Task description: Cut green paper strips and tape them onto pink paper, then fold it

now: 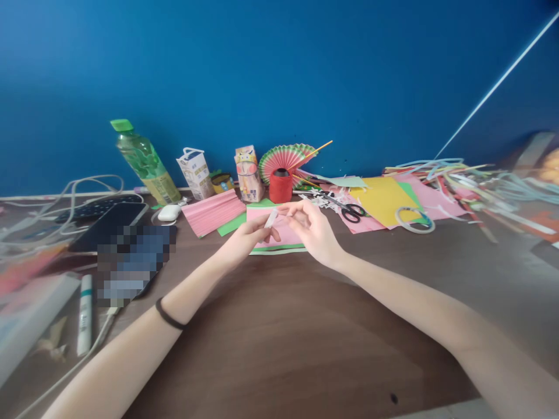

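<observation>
Between the thumb and fingers of my left hand (248,235) is a small narrow white strip (271,218), held tilted. It looks like paper or tape; which one I cannot tell. My right hand (312,230) pinches at the strip's upper end, its thumb and forefinger nearly together. Both hands hover over a pink paper sheet (286,234) that lies on green paper. Just behind them stands a red spool of thread (280,186), with a pink-and-green folded paper fan (279,160) at its back.
Black-handled scissors (353,213) lie among white paper scraps. Yellow paper (379,201) and a clear ring-shaped roll (414,221) are on the right. To the left are pleated pink paper (213,212), a green bottle (146,166), a phone (140,262) and a marker (85,314).
</observation>
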A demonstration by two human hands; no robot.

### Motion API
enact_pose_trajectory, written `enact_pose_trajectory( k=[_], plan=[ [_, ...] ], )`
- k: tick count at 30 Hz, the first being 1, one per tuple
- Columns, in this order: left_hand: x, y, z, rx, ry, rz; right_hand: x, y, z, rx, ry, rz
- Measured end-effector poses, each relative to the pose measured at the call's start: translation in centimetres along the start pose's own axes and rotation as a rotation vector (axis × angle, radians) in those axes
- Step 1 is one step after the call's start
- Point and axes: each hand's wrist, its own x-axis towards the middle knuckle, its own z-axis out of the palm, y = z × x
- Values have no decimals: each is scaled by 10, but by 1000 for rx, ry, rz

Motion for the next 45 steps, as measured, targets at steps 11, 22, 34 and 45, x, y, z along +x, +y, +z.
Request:
enact_pose_trajectory(
  k=[11, 22, 34, 45],
  plan=[
    [0, 4, -11, -79, -26, -6, 5, 5, -1, 264, -101, 125],
    [0, 2, -20, -238, -55, -19, 7, 0, -5, 466, -210, 216],
    [4, -8, -36, 795, 162, -34, 11, 15, -7, 393, -228, 377],
    [3, 18, -25, 604, 118, -126, 13, 20, -10, 389, -202, 478]
  ],
)
